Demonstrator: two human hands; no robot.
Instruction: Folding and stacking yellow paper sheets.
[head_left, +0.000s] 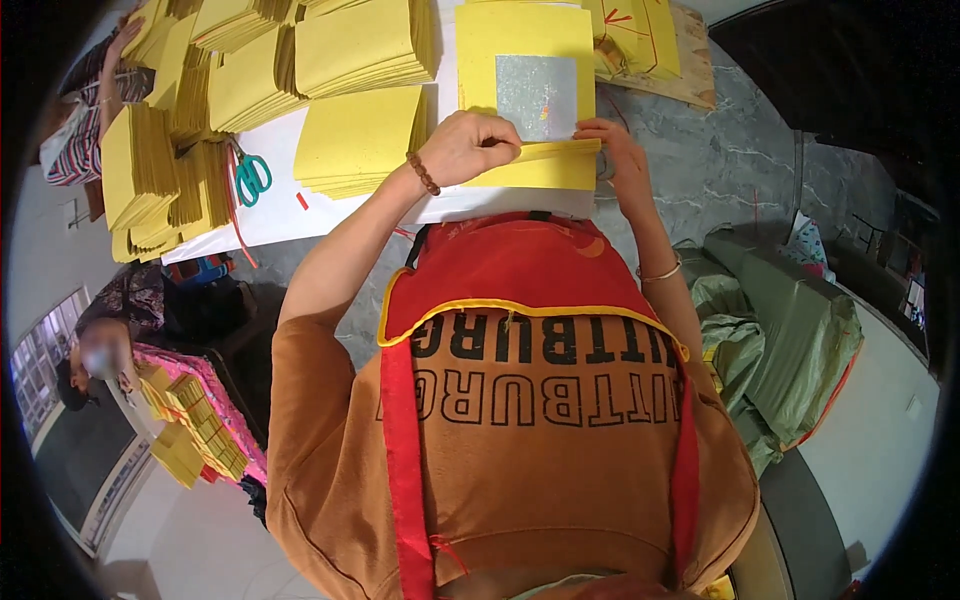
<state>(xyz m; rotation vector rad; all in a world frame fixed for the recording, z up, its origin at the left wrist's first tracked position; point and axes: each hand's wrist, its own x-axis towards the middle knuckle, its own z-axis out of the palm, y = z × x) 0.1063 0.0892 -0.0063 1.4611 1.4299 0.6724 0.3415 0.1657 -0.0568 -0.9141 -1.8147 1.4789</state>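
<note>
In front of me, at the table's near edge, lies a yellow paper sheet (525,35) with a silver foil square (530,85) on it. Its near part is turned up into a narrow folded strip (560,152). My left hand (465,148), a beaded bracelet at its wrist, is closed with curled fingers on the left end of that fold. At the right end, my right hand (620,160) pinches the fold's edge, thumb side partly hidden. More yellow paper shows below the strip.
Stacks of folded yellow paper (365,140) cover the table's left and far side. Green-handled scissors (250,175) lie left, near red string. A tied yellow bundle (640,40) sits far right. Other people work at the left; green-wrapped bales (785,320) stand at the right.
</note>
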